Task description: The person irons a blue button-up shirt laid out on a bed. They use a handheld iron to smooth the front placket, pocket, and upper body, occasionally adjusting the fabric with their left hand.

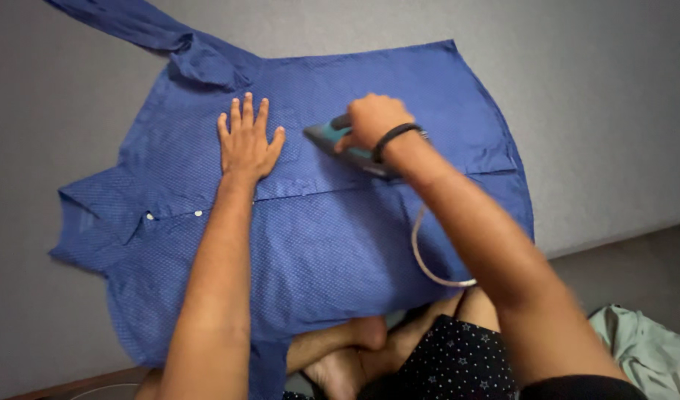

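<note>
Head view: a blue dotted shirt [317,237] lies spread flat on a grey surface [599,111], buttoned front up, collar toward the left.

The left hand [247,144] lies open, palm down and fingers splayed, on the cloth just beside the iron [340,144], seemingly to pin the fabric taut. The right hand [373,122] is closed around the iron's handle, sole plate flat against the shirt; its cord [429,267] loops back toward the person's crossed legs. A pale garment [647,348] lies crumpled at lower right.

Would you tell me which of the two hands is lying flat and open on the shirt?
The left hand, palm down on the blue shirt; the right hand grips the iron.
</note>
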